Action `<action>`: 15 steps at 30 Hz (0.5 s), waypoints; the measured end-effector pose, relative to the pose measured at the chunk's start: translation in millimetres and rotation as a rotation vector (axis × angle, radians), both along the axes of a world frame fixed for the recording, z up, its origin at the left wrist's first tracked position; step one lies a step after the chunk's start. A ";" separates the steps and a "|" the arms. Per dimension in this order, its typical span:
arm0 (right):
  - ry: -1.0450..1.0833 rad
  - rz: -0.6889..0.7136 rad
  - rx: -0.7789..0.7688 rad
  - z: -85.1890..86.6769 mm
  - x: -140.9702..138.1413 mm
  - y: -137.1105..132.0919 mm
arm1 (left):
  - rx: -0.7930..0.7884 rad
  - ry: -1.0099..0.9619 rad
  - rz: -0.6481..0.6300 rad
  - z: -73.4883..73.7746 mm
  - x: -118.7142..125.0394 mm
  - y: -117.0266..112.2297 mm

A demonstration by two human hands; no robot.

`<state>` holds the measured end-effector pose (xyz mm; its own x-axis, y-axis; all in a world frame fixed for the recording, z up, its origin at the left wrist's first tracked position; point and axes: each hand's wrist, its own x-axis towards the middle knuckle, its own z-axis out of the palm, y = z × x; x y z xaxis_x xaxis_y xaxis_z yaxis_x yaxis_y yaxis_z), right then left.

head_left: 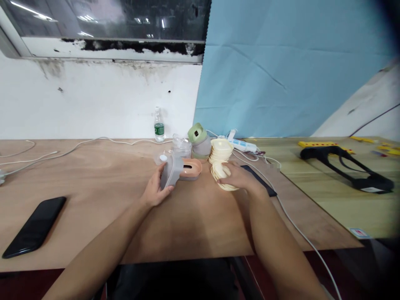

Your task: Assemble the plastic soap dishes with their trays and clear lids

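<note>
Grey plastic box (170,173) clenched in left hand (154,188), fingers wrapped around its side; stack of cream plastic discs (222,177) grasped by right hand (235,177), fingers curled against its edge. Pink tray (190,169) just between box and stack; behind the pink tray, clear jar (181,146) and green-topped container (199,141); farther behind, water bottle (159,126); well left, black phone (34,227).

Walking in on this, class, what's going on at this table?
One person sits at a wooden table. Their left hand holds a grey plastic container with a white cap, while their right hand rests against a stack of cream discs. A pink tray lies between the hands, near a green-topped container.
</note>
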<state>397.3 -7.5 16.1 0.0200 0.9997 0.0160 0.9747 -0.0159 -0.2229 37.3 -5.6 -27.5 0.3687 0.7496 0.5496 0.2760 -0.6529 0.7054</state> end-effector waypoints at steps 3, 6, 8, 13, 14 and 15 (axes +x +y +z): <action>-0.030 -0.018 0.010 3.5 -5.3 -2.0 | 0.001 0.021 0.007 0.7 0.0 -0.4; -0.057 -0.030 0.024 1.9 -6.7 -0.8 | 0.001 0.036 0.008 0.6 -0.2 -0.2; -0.069 -0.038 0.019 0.0 -7.4 0.7 | 0.004 0.042 0.005 0.2 -0.6 0.1; -0.057 -0.064 0.003 0.6 -11.9 0.8 | 0.007 0.056 0.017 -1.9 -1.4 1.1; -0.055 -0.072 0.002 1.6 -12.8 0.3 | 0.007 0.060 0.021 -2.4 -1.6 1.2; -0.057 -0.079 0.001 2.5 -13.6 -0.3 | 0.005 0.063 0.022 -2.7 -1.8 1.3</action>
